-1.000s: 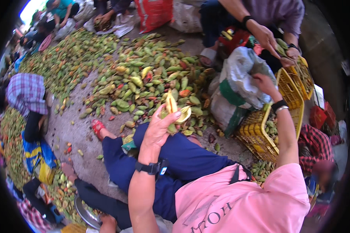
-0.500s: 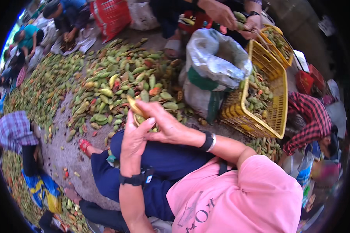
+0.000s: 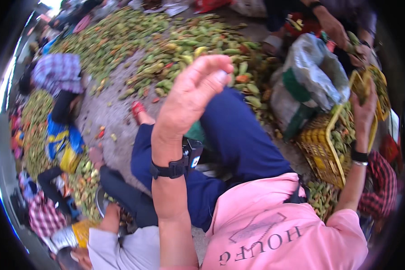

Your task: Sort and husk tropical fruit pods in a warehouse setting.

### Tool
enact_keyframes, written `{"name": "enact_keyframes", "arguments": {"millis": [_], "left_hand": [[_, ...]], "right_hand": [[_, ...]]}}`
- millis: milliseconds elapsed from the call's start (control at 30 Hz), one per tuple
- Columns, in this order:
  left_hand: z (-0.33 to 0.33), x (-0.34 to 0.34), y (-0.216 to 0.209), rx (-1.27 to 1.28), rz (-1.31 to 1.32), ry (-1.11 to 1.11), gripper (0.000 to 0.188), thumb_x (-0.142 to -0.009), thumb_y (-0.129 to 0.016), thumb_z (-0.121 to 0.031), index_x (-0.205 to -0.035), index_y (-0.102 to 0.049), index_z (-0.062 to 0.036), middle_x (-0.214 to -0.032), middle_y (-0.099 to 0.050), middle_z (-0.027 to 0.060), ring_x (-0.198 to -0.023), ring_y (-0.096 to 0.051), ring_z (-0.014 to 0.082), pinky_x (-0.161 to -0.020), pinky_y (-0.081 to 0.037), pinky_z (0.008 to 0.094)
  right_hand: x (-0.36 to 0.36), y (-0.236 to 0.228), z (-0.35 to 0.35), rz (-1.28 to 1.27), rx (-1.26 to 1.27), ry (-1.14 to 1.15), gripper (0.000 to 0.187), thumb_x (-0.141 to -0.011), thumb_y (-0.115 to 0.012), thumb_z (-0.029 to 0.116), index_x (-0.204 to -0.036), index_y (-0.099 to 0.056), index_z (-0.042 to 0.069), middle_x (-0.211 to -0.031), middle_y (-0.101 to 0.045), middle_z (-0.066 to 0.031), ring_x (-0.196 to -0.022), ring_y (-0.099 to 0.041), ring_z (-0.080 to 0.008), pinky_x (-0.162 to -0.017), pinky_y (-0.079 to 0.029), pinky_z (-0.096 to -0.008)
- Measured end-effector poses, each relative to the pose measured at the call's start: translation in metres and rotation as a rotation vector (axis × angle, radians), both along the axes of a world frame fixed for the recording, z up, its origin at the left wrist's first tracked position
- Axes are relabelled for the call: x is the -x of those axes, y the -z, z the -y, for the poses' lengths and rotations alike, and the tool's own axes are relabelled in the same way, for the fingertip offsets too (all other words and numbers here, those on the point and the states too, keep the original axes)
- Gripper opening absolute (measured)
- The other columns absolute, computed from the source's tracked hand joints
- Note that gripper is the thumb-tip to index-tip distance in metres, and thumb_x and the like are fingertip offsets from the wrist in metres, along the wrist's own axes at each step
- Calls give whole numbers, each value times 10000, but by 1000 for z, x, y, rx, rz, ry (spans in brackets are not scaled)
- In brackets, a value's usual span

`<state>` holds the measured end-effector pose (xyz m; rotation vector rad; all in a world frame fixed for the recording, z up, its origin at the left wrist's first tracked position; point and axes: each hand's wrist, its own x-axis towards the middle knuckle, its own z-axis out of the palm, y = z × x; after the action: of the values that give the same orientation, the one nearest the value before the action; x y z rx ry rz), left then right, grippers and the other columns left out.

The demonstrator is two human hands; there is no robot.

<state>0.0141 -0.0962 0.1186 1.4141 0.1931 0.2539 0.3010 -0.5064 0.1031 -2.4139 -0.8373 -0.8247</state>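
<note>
My left hand (image 3: 186, 101) is raised over my lap, its fingers curled in toward the thumb. Whatever it may hold is hidden from view. At the far right, my right hand (image 3: 365, 105) reaches out over the yellow crate (image 3: 317, 146). Its fingers are closed on a yellowish-brown split pod (image 3: 359, 85). Husks or pods (image 3: 343, 135) in green and brown fill part of that crate. Beyond my knees a broad heap of green and yellow pods (image 3: 184, 56) covers the ground, some of them reddish.
A white and green woven sack (image 3: 297, 90) stands open left of the crate. Behind it is another person's hand (image 3: 333, 29). People sit at the left, one in a plaid shirt (image 3: 56, 74). A person in a light grey shirt (image 3: 123, 247) is close by at lower left.
My hands were together over a split yellow pod; now they are apart. The right has swung far right to the crate, the left stays over my lap. The view has shifted.
</note>
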Motion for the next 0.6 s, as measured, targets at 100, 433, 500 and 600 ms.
{"name": "enact_keyframes", "arguments": {"millis": [100, 433, 500, 600], "left_hand": [[-19, 52, -10, 49, 42, -289, 345, -987, -541, -201, -1271, -532, -6, -1199, -621, 129, -1083, -629, 234, -919, -491, 339], [6, 130, 67, 337, 97, -607, 253, -983, -550, -179, -1186, -563, -28, -1084, -655, 110, -984, -666, 221, -852, -537, 348], [6, 121, 77, 371, 53, -608, 249, -980, -560, -191, -1174, -568, -36, -1072, -656, 99, -968, -665, 208, -839, -533, 337], [4, 126, 76, 361, 82, -623, 257, -976, -570, -204, -1170, -568, -36, -1072, -656, 93, -966, -664, 203, -842, -529, 334]], "right_hand": [[-59, 29, 65, 113, 835, 695, 647, -872, -663, 190, -1463, -399, 175, -1446, -396, -208, -1314, -384, -403, -1065, -366, -453], [39, 115, -232, -851, 70, -902, 301, -925, -556, 136, -1224, -579, 111, -1048, -635, -130, -856, -637, -195, -761, -520, -340], [30, 134, -228, -807, 121, -896, 302, -920, -559, 138, -1220, -580, 115, -1044, -633, -129, -853, -637, -195, -757, -519, -340], [39, 152, -245, -726, 217, -923, 302, -908, -569, 143, -1210, -583, 129, -1032, -629, -127, -845, -638, -196, -748, -519, -342]]}}
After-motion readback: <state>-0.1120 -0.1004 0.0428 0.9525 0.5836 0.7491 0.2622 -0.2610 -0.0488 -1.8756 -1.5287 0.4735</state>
